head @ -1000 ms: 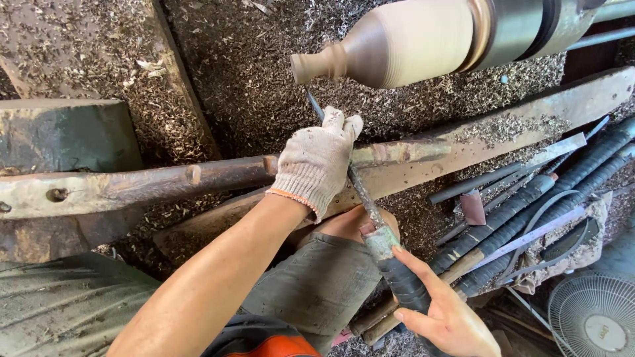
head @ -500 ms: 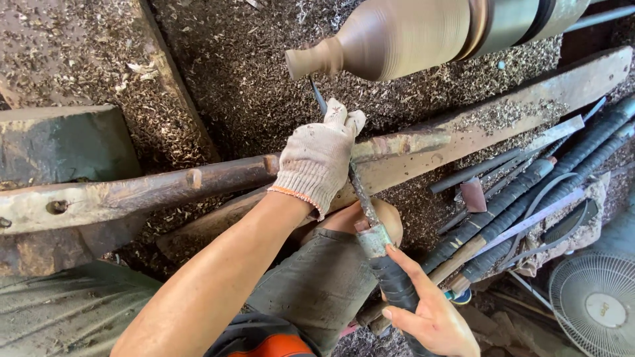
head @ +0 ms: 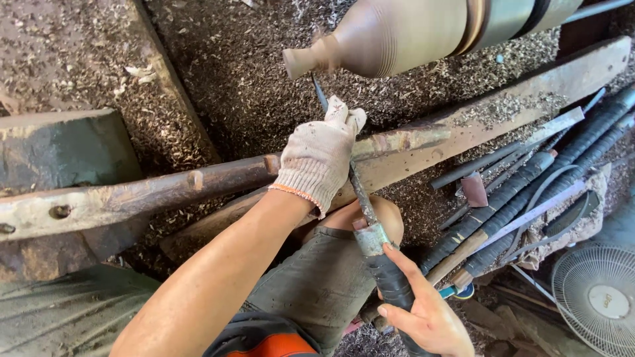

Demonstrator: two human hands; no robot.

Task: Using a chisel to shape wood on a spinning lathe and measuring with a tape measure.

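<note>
Two hands on the chisel (head: 360,198): gloved left hand (head: 321,155) clamps it against the rest (head: 410,142) for steadiness, bare right hand (head: 423,311) grips the handle, tip near the vase (head: 390,36)

Woodturning workshop, wood shavings (head: 218,73) everywhere, spinning lathe workpiece (head: 390,36), spare chisels (head: 522,192)
</note>
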